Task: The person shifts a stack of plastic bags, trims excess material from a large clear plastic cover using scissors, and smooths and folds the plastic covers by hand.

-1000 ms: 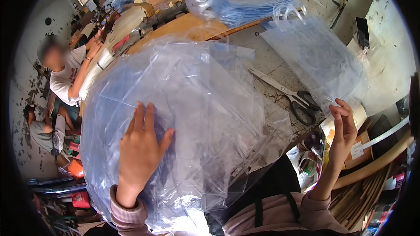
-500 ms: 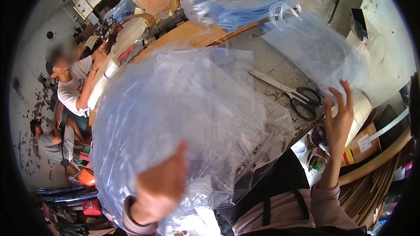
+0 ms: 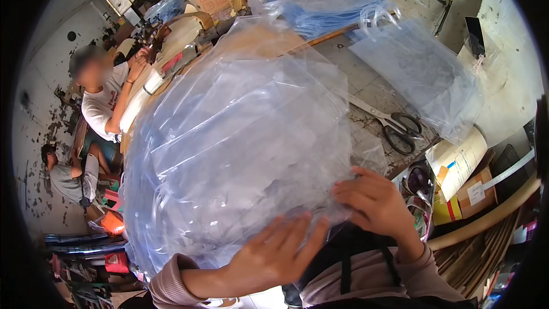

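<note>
A large spread of clear plastic bags (image 3: pixel 246 131) with a bluish tint covers the near part of the table. My left hand (image 3: pixel 277 252) rests with its fingers stretched out over the near edge of the top bag. At the bag's right corner is my right hand (image 3: pixel 374 203), its bent fingers closed on the edge; its thumb is partly hidden. Black-handled scissors (image 3: pixel 394 126) lie beyond the right hand, their blade tips covered by the plastic. Farther right lies a separate flat pile of clear bags with handles (image 3: pixel 417 71).
A thick stack of bluish plastic bags (image 3: pixel 326 3) sits at the back. A phone (image 3: pixel 474 35) is by the right wall, above a paper roll (image 3: pixel 457 160) and a cardboard box (image 3: pixel 476 191). At left, a person in a white shirt (image 3: pixel 103 106) works beside a machine; another sits behind.
My right hand has come from the pile of bags on the right to the top bag's right corner. My left hand has moved right along the near edge. The top sheet now lies differently.
</note>
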`<action>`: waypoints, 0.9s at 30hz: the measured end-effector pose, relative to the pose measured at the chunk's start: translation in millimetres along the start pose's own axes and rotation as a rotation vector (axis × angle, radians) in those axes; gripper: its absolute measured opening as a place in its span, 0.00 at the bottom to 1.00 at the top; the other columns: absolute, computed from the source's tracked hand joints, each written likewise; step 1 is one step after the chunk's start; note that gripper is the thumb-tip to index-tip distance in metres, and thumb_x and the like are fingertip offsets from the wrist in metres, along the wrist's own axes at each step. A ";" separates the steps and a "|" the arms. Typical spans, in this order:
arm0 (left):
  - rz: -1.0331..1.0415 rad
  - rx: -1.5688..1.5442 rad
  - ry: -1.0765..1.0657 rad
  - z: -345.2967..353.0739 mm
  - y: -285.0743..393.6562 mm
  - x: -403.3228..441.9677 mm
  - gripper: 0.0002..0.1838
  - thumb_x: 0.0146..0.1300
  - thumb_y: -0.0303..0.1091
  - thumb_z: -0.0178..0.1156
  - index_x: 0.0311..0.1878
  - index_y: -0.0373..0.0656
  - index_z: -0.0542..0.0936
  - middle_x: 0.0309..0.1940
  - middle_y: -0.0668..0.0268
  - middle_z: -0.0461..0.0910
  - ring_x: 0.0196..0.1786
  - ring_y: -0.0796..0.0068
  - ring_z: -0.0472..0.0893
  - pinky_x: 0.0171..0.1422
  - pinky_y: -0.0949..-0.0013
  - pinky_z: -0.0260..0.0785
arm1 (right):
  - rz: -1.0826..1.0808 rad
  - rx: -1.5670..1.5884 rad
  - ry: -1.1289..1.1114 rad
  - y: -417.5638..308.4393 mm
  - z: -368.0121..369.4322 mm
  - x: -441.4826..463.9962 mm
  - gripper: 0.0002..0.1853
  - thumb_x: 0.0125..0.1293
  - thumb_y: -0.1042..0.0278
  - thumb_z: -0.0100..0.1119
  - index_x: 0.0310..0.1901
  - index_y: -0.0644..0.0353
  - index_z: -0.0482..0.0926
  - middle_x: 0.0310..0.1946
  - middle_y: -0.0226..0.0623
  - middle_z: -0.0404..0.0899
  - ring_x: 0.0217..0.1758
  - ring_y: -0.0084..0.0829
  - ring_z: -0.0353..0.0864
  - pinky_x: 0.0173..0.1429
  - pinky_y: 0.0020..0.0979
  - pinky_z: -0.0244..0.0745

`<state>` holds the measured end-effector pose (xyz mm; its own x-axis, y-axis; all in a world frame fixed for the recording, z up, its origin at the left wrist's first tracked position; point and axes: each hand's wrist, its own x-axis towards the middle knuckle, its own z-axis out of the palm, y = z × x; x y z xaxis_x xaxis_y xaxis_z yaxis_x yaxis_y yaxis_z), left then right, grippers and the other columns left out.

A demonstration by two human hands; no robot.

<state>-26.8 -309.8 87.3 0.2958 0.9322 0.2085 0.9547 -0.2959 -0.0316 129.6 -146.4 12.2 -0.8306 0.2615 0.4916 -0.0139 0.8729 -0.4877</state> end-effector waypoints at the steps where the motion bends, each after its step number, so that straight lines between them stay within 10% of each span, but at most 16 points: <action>1: 0.001 -0.001 0.000 -1.7 0.5 -2.7 0.14 0.58 0.29 0.60 0.47 0.35 0.79 0.37 0.59 0.82 0.38 0.67 0.84 0.47 0.71 0.77 | 0.001 -0.001 0.000 2.6 -2.9 -2.1 0.17 0.45 0.66 0.68 0.40 0.56 0.78 0.38 0.31 0.80 0.42 0.35 0.81 0.62 0.43 0.70; 10: -0.364 0.218 0.010 -31.4 -5.3 -4.8 0.10 0.46 0.27 0.62 0.35 0.42 0.80 0.30 0.66 0.81 0.36 0.69 0.81 0.39 0.66 0.74 | 0.229 0.096 0.217 14.6 -23.0 -16.6 0.11 0.52 0.64 0.65 0.35 0.60 0.82 0.30 0.37 0.82 0.32 0.39 0.82 0.47 0.36 0.77; 19: -0.193 0.267 0.232 21.2 -86.8 14.8 0.19 0.47 0.23 0.62 0.46 0.43 0.79 0.43 0.67 0.78 0.46 0.71 0.78 0.63 0.56 0.60 | 0.215 0.965 -0.198 45.8 -12.6 27.2 0.23 0.72 0.52 0.44 0.50 0.68 0.75 0.37 0.42 0.80 0.42 0.28 0.80 0.42 0.27 0.74; 27: -0.009 0.351 0.568 38.8 -80.8 -0.5 0.16 0.41 0.22 0.67 0.36 0.47 0.79 0.37 0.72 0.78 0.39 0.74 0.77 0.45 0.66 0.65 | 0.349 1.121 -0.245 58.6 -8.4 20.6 0.32 0.67 0.43 0.49 0.48 0.74 0.74 0.41 0.45 0.80 0.45 0.35 0.80 0.48 0.30 0.76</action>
<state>-102.8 -278.3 51.8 0.3167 0.6514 0.6895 0.9393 -0.1140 -0.3237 116.3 -86.4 -0.2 -0.9683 0.2209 0.1163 -0.1424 -0.1061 -0.9841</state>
